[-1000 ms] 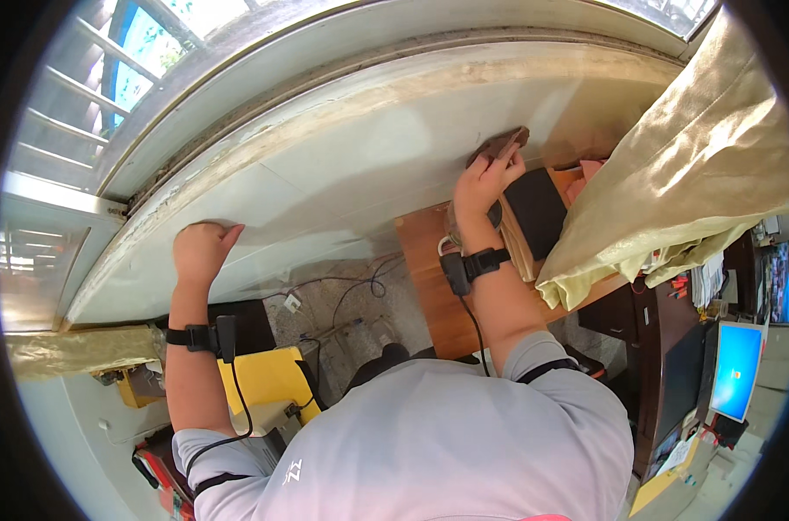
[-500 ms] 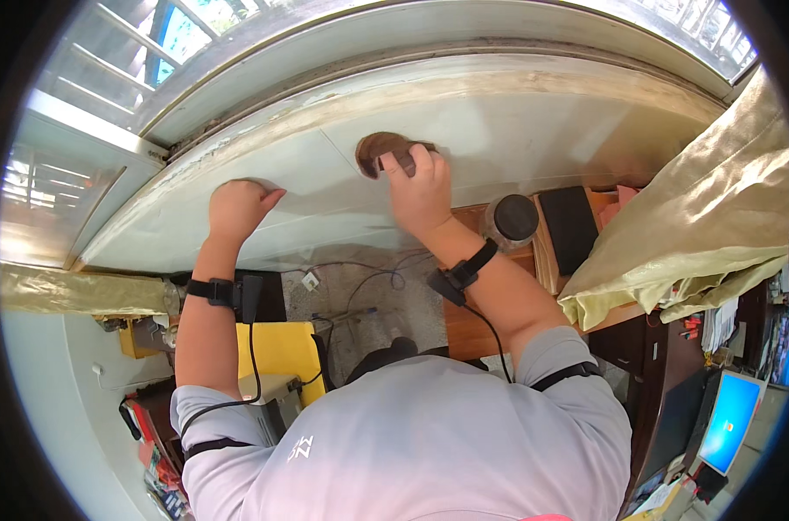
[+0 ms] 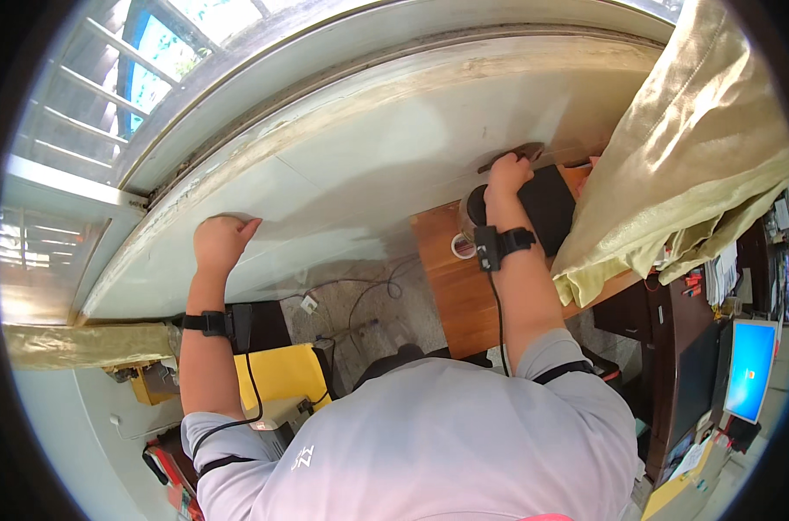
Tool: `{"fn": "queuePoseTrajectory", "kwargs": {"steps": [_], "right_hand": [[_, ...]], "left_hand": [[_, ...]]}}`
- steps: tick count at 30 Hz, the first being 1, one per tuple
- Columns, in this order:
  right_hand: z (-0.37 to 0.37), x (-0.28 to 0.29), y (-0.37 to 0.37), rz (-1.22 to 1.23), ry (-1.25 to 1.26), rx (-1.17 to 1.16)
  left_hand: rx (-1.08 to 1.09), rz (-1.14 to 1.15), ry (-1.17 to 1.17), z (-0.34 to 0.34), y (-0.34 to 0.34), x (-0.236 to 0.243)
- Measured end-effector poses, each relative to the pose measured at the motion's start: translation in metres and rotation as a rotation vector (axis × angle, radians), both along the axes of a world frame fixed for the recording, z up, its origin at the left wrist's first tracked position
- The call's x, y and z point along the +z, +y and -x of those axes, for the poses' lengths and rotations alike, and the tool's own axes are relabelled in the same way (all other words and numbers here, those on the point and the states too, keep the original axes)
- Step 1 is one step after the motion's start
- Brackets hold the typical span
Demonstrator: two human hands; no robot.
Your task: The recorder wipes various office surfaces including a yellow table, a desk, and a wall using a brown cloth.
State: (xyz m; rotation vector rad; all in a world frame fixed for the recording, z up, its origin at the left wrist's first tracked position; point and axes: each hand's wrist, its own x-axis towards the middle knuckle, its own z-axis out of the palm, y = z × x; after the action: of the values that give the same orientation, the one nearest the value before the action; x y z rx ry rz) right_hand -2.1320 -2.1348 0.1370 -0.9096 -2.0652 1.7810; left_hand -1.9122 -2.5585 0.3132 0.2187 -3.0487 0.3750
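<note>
Currently, a brown pad (image 3: 535,150) is being gripped by the right hand (image 3: 509,174), upper right of frame centre; the left hand (image 3: 221,245) is being positioned centre-left, its finger closure being indeterminable.

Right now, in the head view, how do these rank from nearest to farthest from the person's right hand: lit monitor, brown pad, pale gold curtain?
From the right hand:
1. Brown pad: in its grasp.
2. Pale gold curtain: off to its right.
3. Lit monitor: far lower right.
</note>
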Motion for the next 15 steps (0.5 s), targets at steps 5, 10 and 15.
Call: {"fn": "queuePoseTrajectory", "kwargs": {"steps": [5,10,15], "right_hand": [[0.003,0.002,0.015,0.086,-0.086,0.077],[-0.002,-0.020,0.026,-0.297,-0.162,0.282],[-0.020,-0.027,0.021,-0.537,-0.099,0.344]], "left_hand": [[0.049,-0.064,-0.013,0.002,0.003,0.001],[0.104,-0.122,-0.033,0.001,0.006,0.005],[0.068,-0.101,0.011,0.000,0.006,0.004]]}}
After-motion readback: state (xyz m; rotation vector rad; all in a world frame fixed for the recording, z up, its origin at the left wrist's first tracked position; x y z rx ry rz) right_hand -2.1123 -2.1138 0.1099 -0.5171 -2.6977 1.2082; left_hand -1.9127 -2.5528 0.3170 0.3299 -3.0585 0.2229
